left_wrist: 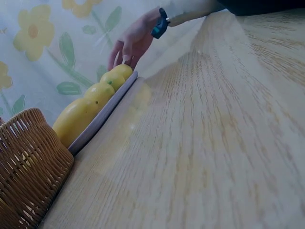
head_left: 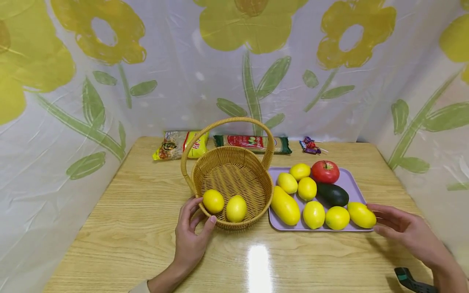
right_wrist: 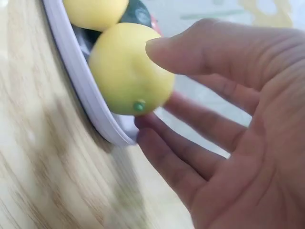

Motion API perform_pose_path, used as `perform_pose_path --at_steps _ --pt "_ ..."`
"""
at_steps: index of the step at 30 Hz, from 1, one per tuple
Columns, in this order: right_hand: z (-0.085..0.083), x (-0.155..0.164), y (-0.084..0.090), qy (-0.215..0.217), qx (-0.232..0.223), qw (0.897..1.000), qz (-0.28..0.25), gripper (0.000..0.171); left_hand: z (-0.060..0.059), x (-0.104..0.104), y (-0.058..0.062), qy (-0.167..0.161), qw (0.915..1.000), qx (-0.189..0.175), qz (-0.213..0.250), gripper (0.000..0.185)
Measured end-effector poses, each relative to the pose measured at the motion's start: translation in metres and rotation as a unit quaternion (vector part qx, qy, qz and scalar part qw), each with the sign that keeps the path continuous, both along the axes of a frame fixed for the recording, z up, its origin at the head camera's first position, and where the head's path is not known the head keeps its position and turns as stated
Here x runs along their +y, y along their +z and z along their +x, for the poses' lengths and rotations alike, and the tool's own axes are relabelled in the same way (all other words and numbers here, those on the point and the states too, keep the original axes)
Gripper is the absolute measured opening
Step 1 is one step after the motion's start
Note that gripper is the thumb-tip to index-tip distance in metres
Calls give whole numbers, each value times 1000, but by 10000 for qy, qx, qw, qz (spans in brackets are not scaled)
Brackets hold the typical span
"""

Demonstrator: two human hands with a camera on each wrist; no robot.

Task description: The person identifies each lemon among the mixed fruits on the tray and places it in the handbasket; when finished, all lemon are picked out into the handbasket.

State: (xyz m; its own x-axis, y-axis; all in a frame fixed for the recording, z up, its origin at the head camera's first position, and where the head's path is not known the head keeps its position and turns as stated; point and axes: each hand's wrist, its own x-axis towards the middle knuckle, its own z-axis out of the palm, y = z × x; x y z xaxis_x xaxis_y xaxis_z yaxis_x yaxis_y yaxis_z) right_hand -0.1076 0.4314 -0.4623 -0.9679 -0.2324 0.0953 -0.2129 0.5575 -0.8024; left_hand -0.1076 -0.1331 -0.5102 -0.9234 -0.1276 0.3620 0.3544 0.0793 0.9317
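Touching the wicker basket [head_left: 234,156] on its near-left rim, the left hand [head_left: 190,238] is pretty relaxed. The right hand [head_left: 403,228] is kinda loosely spread around a lemon [head_left: 360,215] in the near-right corner of the purple tray [head_left: 351,185].

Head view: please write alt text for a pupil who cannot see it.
A person's right hand reaches for a lemon at the near right corner of a purple tray of yellow, red and dark green produce. Their left hand touches a wicker basket holding two lemons. Two packets and sweets lie behind.
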Motion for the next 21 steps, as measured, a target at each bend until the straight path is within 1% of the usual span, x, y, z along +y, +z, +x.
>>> perform_pose_path --at_steps 4,9,10,13,16,19,21 --pt "-4 -8 -3 -267 320 9989 213 50 0 0 1 -5 10000 37 -1 60" --pt "-8 -16 -6 -599 697 9938 624 47 0 1 2 -27 10000 75 12 59" --pt "-8 -17 -6 -634 747 9932 629 46 0 1 2 -25 10000 72 18 59" --pt "-6 -15 -1 -692 711 9940 458 48 -1 2 2 -44 10000 78 16 59" --pt "-6 -18 10 -634 688 9953 238 51 -1 1 1 -56 10000 74 5 58" --pt "-8 -31 31 -421 756 9961 160 52 -1 1 0 -61 9999 96 -19 58" --pt "-13 -45 48 -181 835 9962 141 52 -1 0 0 -56 9999 109 -34 58"
